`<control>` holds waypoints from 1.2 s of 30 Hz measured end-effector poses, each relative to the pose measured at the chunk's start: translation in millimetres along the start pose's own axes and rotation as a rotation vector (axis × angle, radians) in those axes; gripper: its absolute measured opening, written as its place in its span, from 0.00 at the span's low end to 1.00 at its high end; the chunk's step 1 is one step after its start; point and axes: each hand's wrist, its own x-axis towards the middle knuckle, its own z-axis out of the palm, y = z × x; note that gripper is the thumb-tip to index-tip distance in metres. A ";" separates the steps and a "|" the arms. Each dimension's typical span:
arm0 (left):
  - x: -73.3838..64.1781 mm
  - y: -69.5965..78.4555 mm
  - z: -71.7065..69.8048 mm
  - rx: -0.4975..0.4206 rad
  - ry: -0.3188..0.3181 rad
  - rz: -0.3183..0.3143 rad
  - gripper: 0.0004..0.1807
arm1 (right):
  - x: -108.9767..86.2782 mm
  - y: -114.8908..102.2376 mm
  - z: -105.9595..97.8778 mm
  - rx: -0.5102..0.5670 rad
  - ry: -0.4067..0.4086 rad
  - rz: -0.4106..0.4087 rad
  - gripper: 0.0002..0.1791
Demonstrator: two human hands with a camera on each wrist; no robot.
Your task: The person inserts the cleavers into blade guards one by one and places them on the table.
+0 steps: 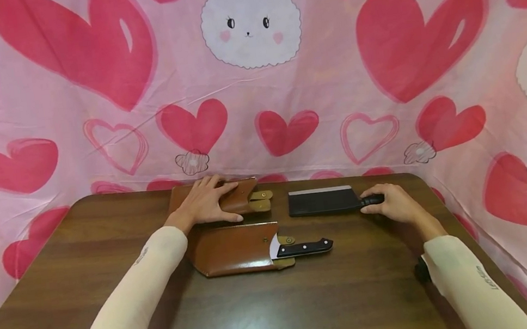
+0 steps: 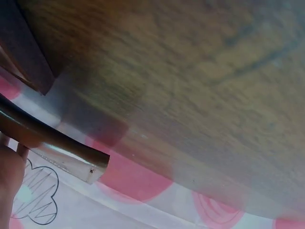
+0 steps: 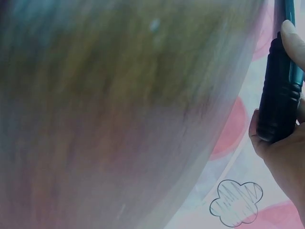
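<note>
A brown leather knife sheath (image 1: pixel 243 190) with olive snap straps lies at the back of the table. My left hand (image 1: pixel 205 200) spans it, fingers over its top and far edge, thumb at the near edge. In the left wrist view, fingers (image 2: pixel 10 164) show beside the sheath (image 2: pixel 52 143). My right hand (image 1: pixel 394 204) grips the black handle of a cleaver (image 1: pixel 322 201); its dark blade points left, silver edge away from me. The right wrist view shows thumb and fingers around the ridged handle (image 3: pixel 280 93).
Nearer me, a second brown sheath (image 1: pixel 234 250) holds a knife, its black riveted handle (image 1: pixel 305 247) sticking out to the right. All lie on a dark wooden table (image 1: pixel 310 301). A pink heart-patterned cloth (image 1: pixel 321 75) hangs right behind its back edge.
</note>
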 end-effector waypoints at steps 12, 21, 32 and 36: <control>-6.2 1.3 -2.7 0.014 0.008 0.015 0.56 | -2.3 -5.8 -3.1 -0.008 0.032 -0.034 0.19; -10.7 4.1 -1.5 0.028 0.019 0.022 0.57 | -4.5 -14.7 -6.7 -0.029 0.109 -0.082 0.18; -12.4 17.0 -5.7 0.000 0.057 0.049 0.55 | -4.7 -31.8 -7.8 -0.040 0.164 -0.164 0.17; -13.2 19.8 -7.9 0.001 0.064 0.058 0.55 | -6.0 -36.4 -7.6 -0.030 0.167 -0.167 0.17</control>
